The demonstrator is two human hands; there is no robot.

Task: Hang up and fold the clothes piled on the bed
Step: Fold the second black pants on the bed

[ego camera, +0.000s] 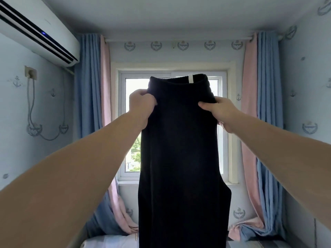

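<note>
**Two-handed hold: black garment (180,149) raised before the window (132,90)**

Both arms are stretched forward, and the garment is held upright in front of the window, so that most of the glass is covered. Its left edge, just below the banded top, is gripped by the curled fingers of the left hand (141,104). Its right edge is pinched by the right hand (220,111), thumb on the front. The cloth is hung straight down past the sill, in front of the bed (111,242) below the window. Blue and pink curtains (89,86) are drawn back at either side of the window.
</note>
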